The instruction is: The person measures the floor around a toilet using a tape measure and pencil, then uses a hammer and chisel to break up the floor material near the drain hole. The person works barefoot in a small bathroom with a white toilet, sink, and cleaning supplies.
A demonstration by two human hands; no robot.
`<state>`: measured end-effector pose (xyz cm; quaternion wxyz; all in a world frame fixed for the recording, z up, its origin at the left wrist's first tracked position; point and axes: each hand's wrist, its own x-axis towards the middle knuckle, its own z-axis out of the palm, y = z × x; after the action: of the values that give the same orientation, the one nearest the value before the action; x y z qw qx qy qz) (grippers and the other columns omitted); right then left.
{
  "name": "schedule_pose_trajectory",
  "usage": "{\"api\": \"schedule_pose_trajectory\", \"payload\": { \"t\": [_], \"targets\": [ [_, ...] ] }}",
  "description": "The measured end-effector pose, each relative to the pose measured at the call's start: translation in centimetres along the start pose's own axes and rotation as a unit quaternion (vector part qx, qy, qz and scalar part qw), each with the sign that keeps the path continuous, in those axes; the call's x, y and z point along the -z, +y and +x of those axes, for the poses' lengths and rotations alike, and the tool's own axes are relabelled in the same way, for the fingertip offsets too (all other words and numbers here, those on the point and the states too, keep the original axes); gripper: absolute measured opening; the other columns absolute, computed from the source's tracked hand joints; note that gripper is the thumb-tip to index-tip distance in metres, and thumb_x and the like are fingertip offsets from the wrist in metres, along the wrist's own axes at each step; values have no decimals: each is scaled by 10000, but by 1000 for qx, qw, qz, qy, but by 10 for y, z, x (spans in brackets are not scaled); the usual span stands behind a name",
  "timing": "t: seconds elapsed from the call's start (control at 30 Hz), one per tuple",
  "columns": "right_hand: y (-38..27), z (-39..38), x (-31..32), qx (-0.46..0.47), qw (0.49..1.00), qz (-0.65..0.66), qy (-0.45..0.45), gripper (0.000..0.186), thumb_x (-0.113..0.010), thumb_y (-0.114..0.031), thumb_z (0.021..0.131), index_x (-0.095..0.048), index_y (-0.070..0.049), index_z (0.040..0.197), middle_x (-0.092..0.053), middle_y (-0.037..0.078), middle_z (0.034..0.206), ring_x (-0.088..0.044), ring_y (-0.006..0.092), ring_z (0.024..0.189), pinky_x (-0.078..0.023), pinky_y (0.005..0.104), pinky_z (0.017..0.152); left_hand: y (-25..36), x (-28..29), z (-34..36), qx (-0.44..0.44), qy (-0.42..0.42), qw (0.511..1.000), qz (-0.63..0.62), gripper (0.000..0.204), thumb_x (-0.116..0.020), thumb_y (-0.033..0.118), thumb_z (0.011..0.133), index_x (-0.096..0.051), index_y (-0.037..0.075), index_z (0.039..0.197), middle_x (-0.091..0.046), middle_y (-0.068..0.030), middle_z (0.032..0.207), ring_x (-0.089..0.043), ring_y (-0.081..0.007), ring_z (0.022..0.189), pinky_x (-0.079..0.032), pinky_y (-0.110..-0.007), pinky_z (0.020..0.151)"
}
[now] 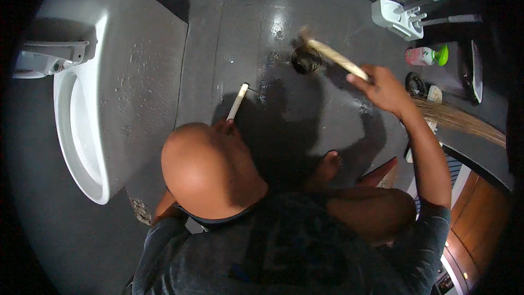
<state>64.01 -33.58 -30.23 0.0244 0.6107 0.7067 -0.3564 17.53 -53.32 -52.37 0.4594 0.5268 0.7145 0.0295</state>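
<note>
So, right hand (382,88) gripping a pale wooden stick (339,61), upper centre-right; blurred brown tip beside a dark round floor opening (305,61). Left hand (224,125), mid-frame, mostly blocked by the bare knee (199,155); can't tell its grip, flat pale strip (238,101) at its fingers. Grey floor (346,11), glossy wet patches. Curved white basin (102,183) left; pink bottle (419,55), straw broom (461,117) right.

On my feed, the label (423,55) on that pink-and-white bottle (417,57) was too small to read, and the shirt's (382,265) dark print (261,257) beat me too!
</note>
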Motion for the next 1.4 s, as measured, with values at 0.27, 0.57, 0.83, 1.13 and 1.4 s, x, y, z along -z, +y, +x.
{"api": "schedule_pose_trajectory", "payload": {
  "t": [0.27, 0.57, 0.83, 1.13, 1.4],
  "targets": [
    [-92, 72, -46, 136, 986, -42, -89, 375, -652, -364, 982, -699, 0, 1055, -694, 268, 914, -678, 456, 905, -518, 534, 812, 2, -32, -14, -136, 141, 974, 118, 378, -538, 364, 1053, -635, 65, 1263, -662, -207, 1001, -652, -293, 923, -539, -439, 797],
    [-120, 82, -67, 138, 976, -138, -96, 373, -635, -359, 987, -684, -8, 1104, -699, 249, 1003, -656, 452, 1015, -518, 532, 877, -6, -47, -14, -310, 308, 864, 251, 341, -530, 257, 1070, -595, 57, 1338, -667, -272, 1115, -660, -354, 1046, -549, -498, 888],
    [-148, 97, -78, 157, 956, -199, -150, 396, -606, -400, 1001, -672, -17, 1079, -700, 239, 955, -669, 445, 968, -523, 545, 842, 17, -42, 2, -66, 139, 977, 150, 443, -609, 311, 1016, -601, -24, 1306, -659, -297, 1192, -635, -439, 1128, -524, -532, 975],
    [-167, 97, -90, 233, 931, -230, -161, 390, -580, -397, 1014, -656, -20, 1074, -706, 241, 850, -688, 451, 865, -535, 554, 781, 3, -56, 21, 3, 81, 994, 74, 690, -604, 601, 958, -568, 13, 1317, -579, -254, 1381, -521, -440, 1317, -393, -573, 1104],
    [-166, 86, -90, 189, 938, -233, -175, 408, -539, -391, 1029, -664, -9, 1103, -720, 250, 931, -701, 453, 920, -556, 548, 821, 10, -54, 20, 39, 42, 995, 76, 681, -597, 607, 961, -567, 28, 1318, -570, -221, 1369, -490, -425, 1339, -389, -593, 1100]
  ]
}}
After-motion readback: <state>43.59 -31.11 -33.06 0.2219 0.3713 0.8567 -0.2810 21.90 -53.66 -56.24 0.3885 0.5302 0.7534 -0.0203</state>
